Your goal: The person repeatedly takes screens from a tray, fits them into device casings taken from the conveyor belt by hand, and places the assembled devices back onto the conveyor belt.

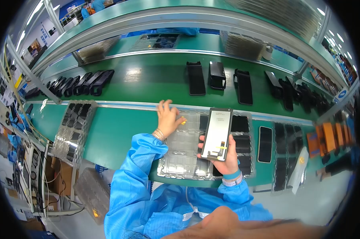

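Note:
My right hand [229, 159] holds a phone screen panel [217, 133] from below, with its pale back and small yellow tab facing up. Beneath it lies a clear plastic tray [180, 163], with dark panels in its right-hand compartments and bare compartments on the left. Over the tray's upper left edge is my left hand [169, 118], its fingers spread. A small yellow piece [183, 120] shows by its thumb; whether the two touch is unclear.
Black phone housings [196, 79] stand on the green conveyor [148, 79] ahead. Another tray [74, 127] lies left. Right of the middle tray are a phone-like panel [265, 144], a further tray [285, 137] and orange holders [327, 137]. A metal shelf frame [180, 20] crosses above.

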Demonstrator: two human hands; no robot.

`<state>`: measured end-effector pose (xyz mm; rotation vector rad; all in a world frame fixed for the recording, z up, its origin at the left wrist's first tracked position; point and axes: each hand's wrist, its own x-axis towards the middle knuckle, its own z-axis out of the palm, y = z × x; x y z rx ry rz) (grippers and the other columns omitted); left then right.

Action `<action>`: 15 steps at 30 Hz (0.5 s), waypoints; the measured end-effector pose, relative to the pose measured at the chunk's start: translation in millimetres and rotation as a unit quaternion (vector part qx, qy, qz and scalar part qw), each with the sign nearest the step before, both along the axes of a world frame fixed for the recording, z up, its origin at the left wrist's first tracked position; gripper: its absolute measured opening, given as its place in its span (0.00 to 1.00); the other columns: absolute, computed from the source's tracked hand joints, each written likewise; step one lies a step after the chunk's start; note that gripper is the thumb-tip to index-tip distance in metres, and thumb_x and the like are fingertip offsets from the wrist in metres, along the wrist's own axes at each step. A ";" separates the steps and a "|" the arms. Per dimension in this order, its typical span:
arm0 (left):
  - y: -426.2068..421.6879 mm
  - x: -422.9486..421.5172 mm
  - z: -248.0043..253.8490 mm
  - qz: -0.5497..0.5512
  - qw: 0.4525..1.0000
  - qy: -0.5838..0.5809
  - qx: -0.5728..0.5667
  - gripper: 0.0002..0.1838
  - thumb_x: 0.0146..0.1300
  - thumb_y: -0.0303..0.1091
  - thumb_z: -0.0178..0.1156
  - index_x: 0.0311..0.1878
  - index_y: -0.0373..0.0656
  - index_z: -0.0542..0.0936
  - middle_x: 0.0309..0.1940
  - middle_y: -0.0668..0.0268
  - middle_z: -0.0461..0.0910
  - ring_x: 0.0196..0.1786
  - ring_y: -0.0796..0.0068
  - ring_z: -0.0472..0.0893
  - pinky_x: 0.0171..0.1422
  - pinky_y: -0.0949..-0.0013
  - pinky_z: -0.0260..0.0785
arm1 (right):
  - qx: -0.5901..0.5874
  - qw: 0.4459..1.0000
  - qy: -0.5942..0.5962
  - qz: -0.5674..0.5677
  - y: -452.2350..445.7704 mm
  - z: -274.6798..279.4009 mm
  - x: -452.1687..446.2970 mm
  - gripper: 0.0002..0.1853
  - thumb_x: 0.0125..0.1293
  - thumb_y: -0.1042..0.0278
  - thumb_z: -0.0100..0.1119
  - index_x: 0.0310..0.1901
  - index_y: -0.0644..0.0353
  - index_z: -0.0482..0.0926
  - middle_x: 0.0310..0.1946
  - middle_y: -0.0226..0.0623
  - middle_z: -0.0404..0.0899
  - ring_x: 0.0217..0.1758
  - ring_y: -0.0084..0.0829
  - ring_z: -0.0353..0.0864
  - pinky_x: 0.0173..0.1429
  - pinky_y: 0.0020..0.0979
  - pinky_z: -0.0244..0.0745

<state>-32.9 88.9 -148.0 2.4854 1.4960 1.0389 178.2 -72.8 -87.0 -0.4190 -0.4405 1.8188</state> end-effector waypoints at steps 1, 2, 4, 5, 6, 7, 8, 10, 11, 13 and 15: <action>-2.9 2.8 10.3 0.030 0.999 -0.006 0.028 0.12 0.49 0.35 0.72 0.34 0.44 0.80 0.59 0.52 0.66 0.64 0.42 0.59 0.67 0.45 0.53 | 0.005 1.000 -0.024 -0.014 0.3 -1.5 -0.5 0.34 0.74 0.38 0.25 0.67 0.59 0.62 0.59 0.50 0.71 0.58 0.44 0.75 0.56 0.53 0.76; -10.0 6.5 18.6 0.060 0.997 -0.012 0.053 0.13 0.47 0.35 0.72 0.35 0.45 0.80 0.58 0.52 0.67 0.63 0.43 0.60 0.67 0.45 0.53 | 0.008 0.998 -0.050 -0.027 1.4 -4.6 -1.3 0.34 0.74 0.39 0.25 0.66 0.58 0.62 0.58 0.49 0.71 0.58 0.43 0.75 0.55 0.53 0.77; -27.4 14.6 30.2 -0.039 0.995 -0.068 0.055 0.13 0.46 0.34 0.72 0.36 0.46 0.80 0.57 0.55 0.69 0.62 0.46 0.62 0.66 0.46 0.54 | 0.010 0.994 -0.092 -0.058 2.4 -3.7 -3.9 0.32 0.76 0.41 0.24 0.66 0.58 0.62 0.58 0.46 0.71 0.56 0.40 0.76 0.52 0.51 0.80; -37.3 17.6 39.4 -0.090 0.990 -0.095 0.057 0.14 0.46 0.34 0.72 0.36 0.46 0.80 0.56 0.57 0.70 0.61 0.48 0.63 0.66 0.47 0.55 | 0.011 0.991 -0.114 -0.073 2.4 0.7 -5.8 0.31 0.76 0.43 0.25 0.65 0.59 0.63 0.58 0.46 0.71 0.56 0.39 0.76 0.51 0.48 0.81; -55.6 22.0 53.1 -0.143 0.982 -0.112 0.048 0.13 0.46 0.34 0.72 0.36 0.48 0.81 0.56 0.61 0.72 0.60 0.53 0.64 0.65 0.50 0.55 | 0.025 0.988 -0.130 -0.081 2.6 -0.4 -5.7 0.31 0.76 0.44 0.25 0.65 0.59 0.63 0.59 0.46 0.71 0.57 0.39 0.76 0.50 0.48 0.82; -73.4 26.7 67.3 -0.183 0.975 -0.118 0.040 0.13 0.47 0.34 0.72 0.36 0.48 0.81 0.56 0.61 0.72 0.59 0.53 0.64 0.65 0.51 0.55 | 0.039 0.985 -0.147 -0.087 2.0 -1.8 -5.9 0.30 0.76 0.44 0.25 0.65 0.60 0.63 0.59 0.46 0.71 0.57 0.39 0.76 0.50 0.47 0.82; -89.4 31.5 81.7 -0.222 0.967 -0.124 0.033 0.13 0.47 0.34 0.72 0.37 0.48 0.81 0.55 0.61 0.71 0.58 0.52 0.63 0.64 0.52 0.56 | 0.036 0.984 -0.151 -0.091 0.0 2.5 -7.4 0.31 0.77 0.45 0.26 0.65 0.62 0.64 0.58 0.45 0.72 0.59 0.37 0.75 0.54 0.42 0.80; -107.3 39.1 96.7 -0.262 0.955 -0.142 0.009 0.13 0.47 0.35 0.73 0.37 0.48 0.81 0.56 0.61 0.70 0.58 0.52 0.62 0.63 0.53 0.56 | 0.061 0.970 -0.206 -0.113 -0.1 3.4 -10.1 0.31 0.77 0.45 0.26 0.64 0.64 0.65 0.58 0.45 0.72 0.60 0.36 0.74 0.57 0.38 0.76; -112.3 42.6 101.0 -0.264 0.952 -0.153 -0.007 0.13 0.47 0.35 0.73 0.36 0.48 0.82 0.56 0.62 0.70 0.59 0.52 0.62 0.63 0.53 0.56 | 0.076 0.962 -0.233 -0.124 0.3 3.9 -11.2 0.31 0.77 0.45 0.26 0.64 0.65 0.65 0.58 0.45 0.72 0.60 0.35 0.74 0.59 0.36 0.75; -115.9 43.7 100.8 -0.267 0.950 -0.162 -0.030 0.13 0.46 0.36 0.73 0.36 0.49 0.82 0.58 0.61 0.69 0.60 0.53 0.62 0.65 0.53 0.53 | 0.088 0.959 -0.240 -0.125 -1.3 5.9 -12.7 0.32 0.77 0.46 0.26 0.63 0.67 0.67 0.59 0.45 0.73 0.61 0.34 0.73 0.63 0.33 0.69; -116.0 43.2 97.2 -0.268 0.950 -0.158 -0.042 0.12 0.47 0.38 0.73 0.36 0.51 0.83 0.59 0.60 0.69 0.61 0.55 0.63 0.67 0.53 0.49 | 0.095 0.957 -0.240 -0.132 -3.0 8.3 -14.6 0.32 0.77 0.46 0.26 0.63 0.68 0.67 0.59 0.46 0.72 0.61 0.34 0.73 0.64 0.34 0.69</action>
